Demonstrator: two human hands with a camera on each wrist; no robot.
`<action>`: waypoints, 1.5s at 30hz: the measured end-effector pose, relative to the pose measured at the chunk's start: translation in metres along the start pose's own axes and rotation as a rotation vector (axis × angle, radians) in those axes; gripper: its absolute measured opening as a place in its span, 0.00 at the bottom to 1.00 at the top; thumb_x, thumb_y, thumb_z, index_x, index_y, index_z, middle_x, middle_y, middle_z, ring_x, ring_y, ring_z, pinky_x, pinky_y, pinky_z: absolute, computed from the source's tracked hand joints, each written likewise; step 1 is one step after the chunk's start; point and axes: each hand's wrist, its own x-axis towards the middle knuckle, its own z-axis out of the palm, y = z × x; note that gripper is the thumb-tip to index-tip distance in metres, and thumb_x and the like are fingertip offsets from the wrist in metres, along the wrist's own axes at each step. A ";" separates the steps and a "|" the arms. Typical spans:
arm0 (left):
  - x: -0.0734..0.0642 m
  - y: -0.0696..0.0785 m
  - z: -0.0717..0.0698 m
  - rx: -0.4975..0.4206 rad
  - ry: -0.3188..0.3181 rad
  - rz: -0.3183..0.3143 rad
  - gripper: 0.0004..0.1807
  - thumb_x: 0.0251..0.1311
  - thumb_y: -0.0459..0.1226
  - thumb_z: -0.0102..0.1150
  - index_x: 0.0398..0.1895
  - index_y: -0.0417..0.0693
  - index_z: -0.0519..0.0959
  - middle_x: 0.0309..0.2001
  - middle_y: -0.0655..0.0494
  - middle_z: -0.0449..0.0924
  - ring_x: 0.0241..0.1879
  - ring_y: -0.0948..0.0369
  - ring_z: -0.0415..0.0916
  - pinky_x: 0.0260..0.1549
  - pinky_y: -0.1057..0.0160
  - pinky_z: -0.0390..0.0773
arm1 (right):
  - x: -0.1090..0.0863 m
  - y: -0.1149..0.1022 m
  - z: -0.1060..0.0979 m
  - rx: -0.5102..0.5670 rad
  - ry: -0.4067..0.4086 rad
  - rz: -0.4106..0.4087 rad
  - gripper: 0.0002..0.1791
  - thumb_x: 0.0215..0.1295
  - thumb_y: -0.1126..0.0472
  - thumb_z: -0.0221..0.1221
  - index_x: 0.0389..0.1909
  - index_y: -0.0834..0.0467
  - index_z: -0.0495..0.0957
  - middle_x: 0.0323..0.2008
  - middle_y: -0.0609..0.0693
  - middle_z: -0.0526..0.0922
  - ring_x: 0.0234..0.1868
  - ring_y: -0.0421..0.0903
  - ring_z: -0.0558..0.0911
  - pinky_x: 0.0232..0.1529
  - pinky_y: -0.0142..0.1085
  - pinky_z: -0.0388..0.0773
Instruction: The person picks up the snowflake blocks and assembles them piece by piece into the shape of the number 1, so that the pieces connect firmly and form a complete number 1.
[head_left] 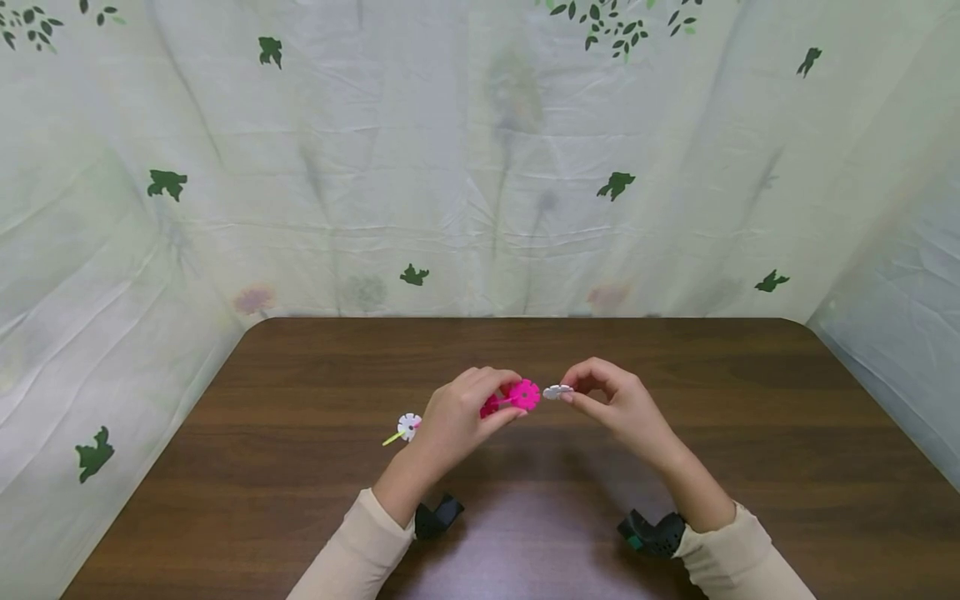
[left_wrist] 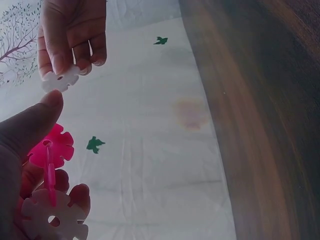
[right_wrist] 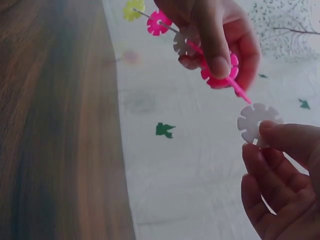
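Note:
My left hand (head_left: 457, 412) grips a chain of notched plastic flower discs, thumb and fingers about a pink disc (head_left: 525, 395). In the right wrist view a yellow disc (right_wrist: 133, 10), another pink disc (right_wrist: 156, 25) and a white disc (right_wrist: 182, 45) trail from that hand. A pink disc seen edge-on (right_wrist: 240, 91) juts from its near end. My right hand (head_left: 615, 404) pinches a loose white disc (head_left: 553, 392) between thumb and fingers, close to the chain's pink end. Whether the two touch is hard to tell. Fingers hide part of the chain.
Both hands are above a brown wooden table (head_left: 300, 517). Behind it and at its sides hangs a pale cloth (head_left: 420, 167) with green leaf and bird shapes. Dark straps with devices (head_left: 652, 535) are on both wrists.

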 end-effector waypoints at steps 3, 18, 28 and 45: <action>0.000 0.000 0.000 -0.004 -0.001 0.006 0.19 0.42 0.42 0.70 0.38 0.45 0.78 0.32 0.58 0.78 0.29 0.65 0.69 0.26 0.74 0.72 | 0.000 -0.015 0.002 -0.051 0.005 -0.064 0.09 0.50 0.75 0.61 0.32 0.62 0.76 0.30 0.50 0.76 0.31 0.43 0.76 0.32 0.32 0.74; 0.000 0.003 0.001 -0.047 0.001 0.062 0.19 0.41 0.40 0.71 0.38 0.44 0.78 0.32 0.60 0.78 0.28 0.66 0.69 0.26 0.76 0.70 | 0.000 -0.004 0.004 -0.145 0.041 -0.311 0.13 0.44 0.77 0.63 0.30 0.59 0.78 0.31 0.48 0.79 0.33 0.41 0.76 0.33 0.33 0.75; -0.001 0.004 0.002 -0.095 -0.019 0.078 0.19 0.41 0.38 0.71 0.39 0.43 0.78 0.33 0.59 0.77 0.28 0.64 0.70 0.28 0.76 0.69 | -0.001 0.000 0.008 -0.139 0.046 -0.393 0.15 0.42 0.79 0.64 0.31 0.60 0.80 0.31 0.51 0.81 0.34 0.42 0.79 0.35 0.28 0.74; 0.000 0.005 0.005 -0.098 0.111 -0.009 0.22 0.40 0.36 0.72 0.40 0.42 0.75 0.32 0.56 0.76 0.29 0.63 0.68 0.25 0.73 0.69 | -0.002 -0.008 0.017 -0.090 0.145 -0.248 0.28 0.41 0.78 0.65 0.48 0.65 0.70 0.33 0.52 0.76 0.33 0.43 0.76 0.34 0.32 0.75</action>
